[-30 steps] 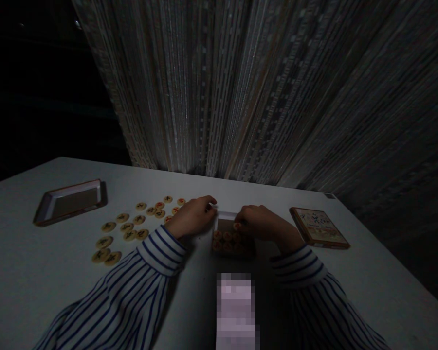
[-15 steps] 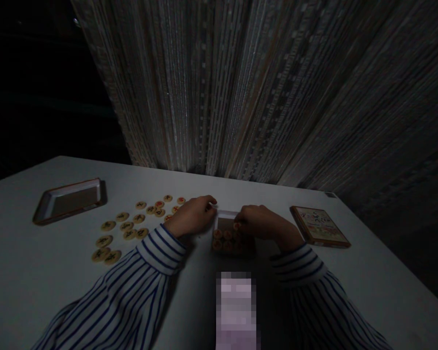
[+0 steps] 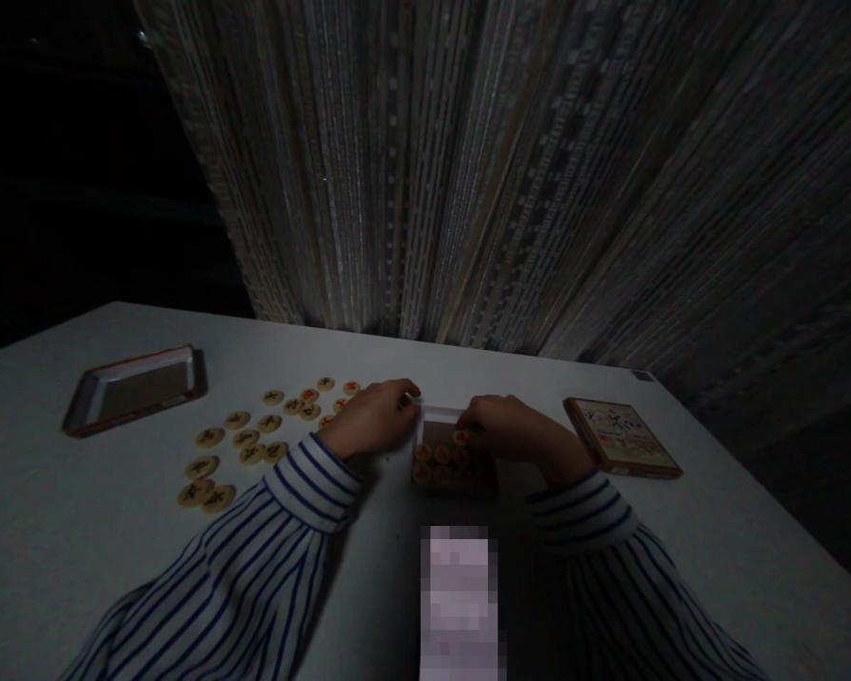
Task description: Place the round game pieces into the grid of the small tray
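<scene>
My right hand (image 3: 503, 426) is closed, its fingertips pinching a round Chinese chess piece (image 3: 460, 438) with a red mark. That piece is at the right side of a small open box (image 3: 442, 413) with pale inner walls. Inside the box, rows of red-marked chess pieces (image 3: 442, 455) lie flat in the near part, while bare floor shows in the far part. Beside the box's left wall rests my left hand (image 3: 374, 416), loosely curled, with a gap between thumb and forefinger and nothing visible in it. Whether it touches the wall I cannot tell.
Several loose chess pieces (image 3: 246, 439), black- and red-marked, are scattered left of my left hand, two overlapping. An open tin tray (image 3: 124, 416) lies at far left. A closed patterned box (image 3: 624, 437) is at right. A string curtain (image 3: 411, 189) hangs behind the white table (image 3: 369, 605).
Both hands stay almost in place. The piece in my right fingertips shows slightly more clearly now, close to the other pieces in the box. The view has shifted very slightly.
</scene>
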Demonstrator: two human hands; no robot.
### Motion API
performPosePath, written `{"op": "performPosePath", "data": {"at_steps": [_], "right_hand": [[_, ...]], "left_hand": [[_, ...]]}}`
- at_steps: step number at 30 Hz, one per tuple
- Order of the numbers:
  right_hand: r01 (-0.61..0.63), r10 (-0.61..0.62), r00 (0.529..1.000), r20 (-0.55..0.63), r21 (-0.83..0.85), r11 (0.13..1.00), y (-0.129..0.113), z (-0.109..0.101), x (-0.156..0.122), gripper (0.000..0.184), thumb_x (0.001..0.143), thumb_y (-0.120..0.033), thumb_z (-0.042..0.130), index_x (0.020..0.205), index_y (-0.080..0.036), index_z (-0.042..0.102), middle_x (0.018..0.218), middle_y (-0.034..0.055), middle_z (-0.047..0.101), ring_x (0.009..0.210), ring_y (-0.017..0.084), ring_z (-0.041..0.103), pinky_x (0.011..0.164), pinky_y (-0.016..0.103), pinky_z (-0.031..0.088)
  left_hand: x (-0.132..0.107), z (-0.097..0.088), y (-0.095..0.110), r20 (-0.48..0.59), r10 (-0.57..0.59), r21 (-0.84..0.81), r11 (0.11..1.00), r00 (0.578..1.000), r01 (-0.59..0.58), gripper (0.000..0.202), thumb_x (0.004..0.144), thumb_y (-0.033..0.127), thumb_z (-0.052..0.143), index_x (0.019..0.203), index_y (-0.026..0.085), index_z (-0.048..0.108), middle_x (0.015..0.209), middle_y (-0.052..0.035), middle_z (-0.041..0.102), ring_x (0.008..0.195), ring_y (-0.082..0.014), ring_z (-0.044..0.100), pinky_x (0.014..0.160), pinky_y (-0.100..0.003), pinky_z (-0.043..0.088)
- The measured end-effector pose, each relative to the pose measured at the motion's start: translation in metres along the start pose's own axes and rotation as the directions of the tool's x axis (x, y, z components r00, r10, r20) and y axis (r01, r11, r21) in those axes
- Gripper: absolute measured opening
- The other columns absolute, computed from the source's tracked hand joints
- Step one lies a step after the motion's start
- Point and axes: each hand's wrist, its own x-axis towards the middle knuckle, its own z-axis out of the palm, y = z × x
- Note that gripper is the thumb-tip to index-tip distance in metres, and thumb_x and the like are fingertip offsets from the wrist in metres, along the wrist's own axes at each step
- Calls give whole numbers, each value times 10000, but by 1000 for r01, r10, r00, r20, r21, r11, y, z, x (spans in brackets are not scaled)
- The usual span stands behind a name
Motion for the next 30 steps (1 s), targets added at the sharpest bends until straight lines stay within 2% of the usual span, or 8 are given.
{"op": "performPosePath", "data": {"at_steps": [9, 22, 30], "right_hand": [[-13, 13, 1000, 6, -15, 1000, -1, 0, 2, 289, 783, -293, 470, 967, -222, 681, 970, 70, 680, 860, 208, 613, 662, 282, 409], [-12, 12, 1000, 17, -19, 1000, -2, -2, 1, 291, 781, -295, 484, 981, -225, 683, 998, 80, 677, 898, 217, 608, 692, 288, 421], [-2, 2, 1000, 5, -16, 1000, -2, -1, 0, 277, 776, -289, 481, 945, -224, 691, 951, 73, 687, 849, 213, 617, 652, 285, 416]], "left_hand": [[0, -3, 4, 6, -9, 84, 996, 1000, 8, 331, 811, 293, 435, 1062, 160, 606, 992, -94, 688, 918, -221, 627, 780, -302, 447], [1, -2, 2, 36, -25, 43, 999, 999, 24, 335, 816, 306, 441, 1074, 154, 591, 1012, -93, 686, 920, -216, 630, 785, -303, 453], [2, 0, 0, 27, -22, 41, 999, 999, 21, 337, 811, 314, 442, 1068, 157, 595, 1007, -91, 687, 918, -217, 630, 773, -300, 460]]}}
